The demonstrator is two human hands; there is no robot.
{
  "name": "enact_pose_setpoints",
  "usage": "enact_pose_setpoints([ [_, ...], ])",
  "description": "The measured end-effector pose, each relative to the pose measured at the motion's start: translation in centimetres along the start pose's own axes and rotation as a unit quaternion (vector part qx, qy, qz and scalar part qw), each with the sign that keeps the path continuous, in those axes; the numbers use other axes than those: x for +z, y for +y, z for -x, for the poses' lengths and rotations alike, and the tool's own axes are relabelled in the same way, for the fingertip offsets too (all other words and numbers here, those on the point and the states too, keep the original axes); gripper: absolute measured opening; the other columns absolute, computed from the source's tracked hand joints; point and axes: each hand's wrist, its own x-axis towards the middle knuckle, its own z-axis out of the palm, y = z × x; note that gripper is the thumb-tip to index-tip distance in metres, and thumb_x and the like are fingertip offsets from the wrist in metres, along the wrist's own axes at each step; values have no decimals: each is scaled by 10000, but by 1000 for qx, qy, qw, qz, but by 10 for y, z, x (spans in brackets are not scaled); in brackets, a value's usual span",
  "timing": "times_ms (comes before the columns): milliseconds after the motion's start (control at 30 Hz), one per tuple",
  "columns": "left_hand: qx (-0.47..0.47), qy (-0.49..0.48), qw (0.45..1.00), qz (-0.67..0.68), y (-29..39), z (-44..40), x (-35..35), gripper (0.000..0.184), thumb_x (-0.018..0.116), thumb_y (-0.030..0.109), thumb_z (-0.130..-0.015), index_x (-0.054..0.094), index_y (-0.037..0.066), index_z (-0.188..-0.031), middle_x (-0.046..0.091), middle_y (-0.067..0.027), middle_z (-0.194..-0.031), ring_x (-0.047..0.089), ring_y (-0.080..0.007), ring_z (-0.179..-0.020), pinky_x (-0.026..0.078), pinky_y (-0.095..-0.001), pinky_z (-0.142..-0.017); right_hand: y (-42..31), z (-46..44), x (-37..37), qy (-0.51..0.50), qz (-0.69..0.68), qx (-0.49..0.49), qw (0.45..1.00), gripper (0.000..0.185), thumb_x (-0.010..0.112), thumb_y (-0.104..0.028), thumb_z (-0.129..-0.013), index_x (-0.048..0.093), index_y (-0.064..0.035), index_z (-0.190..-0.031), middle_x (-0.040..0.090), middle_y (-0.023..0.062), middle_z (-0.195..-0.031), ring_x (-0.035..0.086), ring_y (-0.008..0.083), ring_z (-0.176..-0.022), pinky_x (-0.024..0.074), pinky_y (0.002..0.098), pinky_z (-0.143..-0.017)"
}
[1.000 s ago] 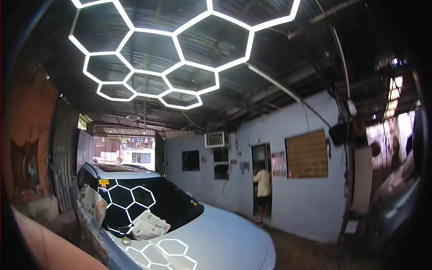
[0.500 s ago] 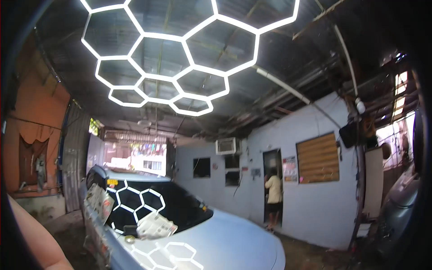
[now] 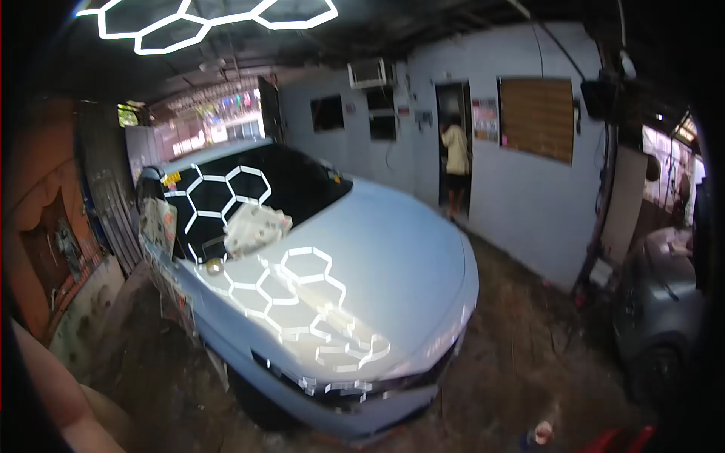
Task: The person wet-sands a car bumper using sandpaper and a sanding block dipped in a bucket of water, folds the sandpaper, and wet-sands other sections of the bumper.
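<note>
A bare arm, seemingly my left, reaches in at the lower left edge; its hand is out of the frame. My right hand is not in view either. In front of me stands a light blue car, its hood catching bright hexagon reflections. Crumpled newspaper lies at the base of the dark windshield. More paper covers the side window area. A small roundish thing, too small to name, sits near the windshield's lower corner.
Hexagon lights hang overhead. A person stands at a doorway in the pale blue wall. Another car is parked at the right. Something red and a small pale object are on the floor side, low right.
My view has tilted down: the lights have slid up and partly out, and the car's front bumper and the floor now show. The arm remains at the left edge.
</note>
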Motion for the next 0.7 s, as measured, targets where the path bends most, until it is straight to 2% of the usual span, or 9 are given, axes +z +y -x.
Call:
enact_pose_setpoints([
  [433, 8, -1, 1000, 28, 10, 8, 8, 611, 444, 453, -1033, 368, 98, -1524, 346, -215, -1552, 380, -358, -1421, 315, -501, -1180, 126, 98, 66, -111, 30, 150, 982, 423, 602, -129, -827, 646, 0, -1227, 668, 244, -1209, 649, 400, -1109, 528, 478, -910],
  [700, 10, 5, 999, 50, 17, 4, 12, 603, 430, 457, -1040, 362, 111, -1529, 332, -201, -1565, 366, -350, -1434, 309, -499, -1185, 185, 142, 95, -189, 33, 197, 961, 433, 609, -128, -819, 647, 5, -1229, 667, 249, -1219, 649, 411, -1125, 532, 483, -919],
])
